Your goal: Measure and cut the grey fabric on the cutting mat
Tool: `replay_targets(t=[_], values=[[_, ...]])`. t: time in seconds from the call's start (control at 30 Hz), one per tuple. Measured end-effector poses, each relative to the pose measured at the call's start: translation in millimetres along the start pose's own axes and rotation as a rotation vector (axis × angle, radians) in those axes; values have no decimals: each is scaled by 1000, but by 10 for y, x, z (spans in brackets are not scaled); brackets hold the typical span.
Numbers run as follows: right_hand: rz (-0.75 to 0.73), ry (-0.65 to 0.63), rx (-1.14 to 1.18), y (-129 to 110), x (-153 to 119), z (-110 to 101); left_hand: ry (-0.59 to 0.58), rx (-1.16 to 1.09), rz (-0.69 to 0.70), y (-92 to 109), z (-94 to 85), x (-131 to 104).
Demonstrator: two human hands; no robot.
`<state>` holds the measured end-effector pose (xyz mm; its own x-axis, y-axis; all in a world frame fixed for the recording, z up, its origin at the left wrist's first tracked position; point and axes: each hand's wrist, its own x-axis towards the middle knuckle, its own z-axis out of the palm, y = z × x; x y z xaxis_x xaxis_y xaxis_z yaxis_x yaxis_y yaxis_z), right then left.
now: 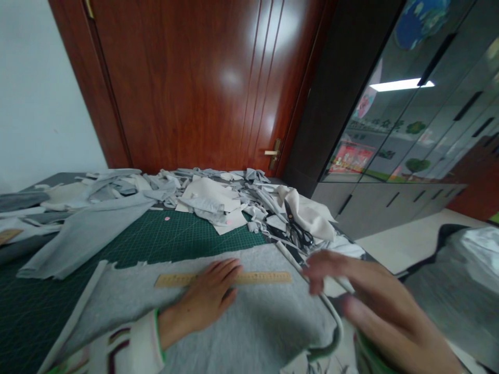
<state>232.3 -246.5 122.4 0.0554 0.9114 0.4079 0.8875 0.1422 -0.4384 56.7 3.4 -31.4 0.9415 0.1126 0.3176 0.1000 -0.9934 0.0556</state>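
My left hand [206, 298] lies flat on a wooden ruler [267, 277], its fingers stretched out and covering the ruler's middle. Under both is a piece of grey fabric [265, 317] with a ragged far edge and rolled side edges. My right hand [378, 296] hovers at the fabric's right edge, slightly blurred. Its thumb and fingers are apart, and I see nothing between them. Just beyond it, a pair of scissors [299, 235] with dark handles rests among the scraps.
A green cutting mat [187, 239] covers the table beneath the fabric. Heaps of grey and white cloth scraps [206, 192] line the far side. Behind stands a brown door [187, 83], with glass-fronted cabinets [390, 130] to the right. Grey cloth [456, 280] hangs over something at far right.
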Motion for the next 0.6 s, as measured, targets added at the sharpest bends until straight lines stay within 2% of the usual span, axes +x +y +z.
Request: replay_targets(t=[0.07, 0.13, 0.17, 0.23, 0.3, 0.4, 0.6], values=[[237, 45, -149, 405, 248, 32, -3, 16, 8, -4, -9, -2], [527, -26, -391, 917, 419, 116, 12, 17, 21, -15, -10, -8], [616, -33, -459, 1173, 468, 172, 24, 12, 25, -24, -6, -13], [703, -48, -531, 1605, 504, 296, 55, -3, 29, -45, 14, -25], [726, -75, -567, 1878, 497, 417, 82, -20, 28, -66, 41, -38], [763, -78, -628, 2032, 493, 579, 111, -34, 32, -84, 72, -51], [858, -24, -700, 2073, 583, 823, 85, -1, 23, -79, 73, -42]])
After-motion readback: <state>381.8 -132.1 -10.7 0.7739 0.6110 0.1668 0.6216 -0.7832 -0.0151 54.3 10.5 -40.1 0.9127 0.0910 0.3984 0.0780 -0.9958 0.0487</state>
